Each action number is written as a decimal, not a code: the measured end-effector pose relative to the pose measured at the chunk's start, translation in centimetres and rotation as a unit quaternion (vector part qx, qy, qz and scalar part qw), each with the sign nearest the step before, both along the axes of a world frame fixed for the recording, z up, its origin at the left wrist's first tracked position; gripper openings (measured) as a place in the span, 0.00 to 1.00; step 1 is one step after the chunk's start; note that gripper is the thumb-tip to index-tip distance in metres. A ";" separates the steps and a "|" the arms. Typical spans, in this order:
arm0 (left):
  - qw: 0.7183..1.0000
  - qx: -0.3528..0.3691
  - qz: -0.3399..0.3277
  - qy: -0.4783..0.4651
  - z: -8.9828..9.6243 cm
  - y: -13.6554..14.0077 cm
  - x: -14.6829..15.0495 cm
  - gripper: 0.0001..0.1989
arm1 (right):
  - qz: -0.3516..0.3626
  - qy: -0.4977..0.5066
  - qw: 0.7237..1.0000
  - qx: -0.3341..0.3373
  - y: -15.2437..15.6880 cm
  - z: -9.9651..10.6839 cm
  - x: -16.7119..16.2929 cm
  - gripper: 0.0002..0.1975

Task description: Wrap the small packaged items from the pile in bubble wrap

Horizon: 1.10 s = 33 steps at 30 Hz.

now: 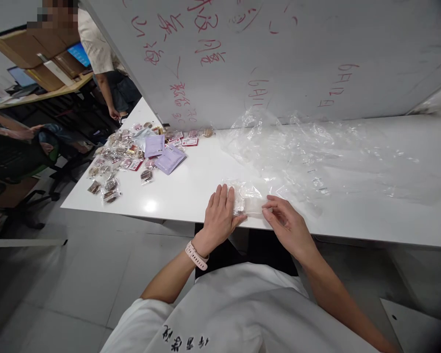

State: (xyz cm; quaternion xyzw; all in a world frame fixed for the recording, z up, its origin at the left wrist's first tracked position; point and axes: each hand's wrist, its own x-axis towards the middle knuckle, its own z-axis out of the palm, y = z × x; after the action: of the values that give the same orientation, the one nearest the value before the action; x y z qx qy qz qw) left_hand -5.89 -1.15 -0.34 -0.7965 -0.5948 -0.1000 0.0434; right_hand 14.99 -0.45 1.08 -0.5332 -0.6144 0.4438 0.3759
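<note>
My left hand [219, 214] lies flat, fingers stretched, on the left end of a small clear plastic bag [255, 207] near the table's front edge. Under and beside that hand, part of the bag's contents shows as a pale, shiny bundle [238, 203]; its kind cannot be made out. My right hand [287, 223] is at the bag's right end, thumb and index finger pinched at its edge. Just beyond the right hand spreads a heap of clear plastic bags [297, 157].
On the white table [191, 196], small wrapped snacks [112, 184] and purple packets [171, 159] are piled at the left. A whiteboard [297, 59] with red writing stands along the back. Another person [99, 54] stands beyond the table's left end; an office chair [33, 157] is at left.
</note>
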 end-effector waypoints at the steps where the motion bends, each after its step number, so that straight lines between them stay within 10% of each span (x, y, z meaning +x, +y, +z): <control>1: 1.000 -0.001 0.000 -0.001 0.0 -0.2 0.1 0.42 | -0.017 0.044 0.998 -0.030 -0.3 -0.2 -0.2 0.14; 17: 1.000 0.004 0.006 -0.025 -0.2 -0.9 1.0 0.42 | -0.135 0.063 0.987 -0.067 0.6 -1.1 -0.6 0.35; 33: 0.999 0.013 0.015 -0.040 -0.6 -0.8 1.1 0.40 | -0.140 0.043 0.989 -0.016 0.7 -0.7 -1.1 0.25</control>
State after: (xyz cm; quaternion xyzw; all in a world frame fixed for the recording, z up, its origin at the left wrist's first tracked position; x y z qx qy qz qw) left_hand -4.83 -1.99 -0.91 -0.7825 -0.6062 -0.1388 0.0315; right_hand 13.88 0.25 0.36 -0.6002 -0.5095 0.4191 0.4523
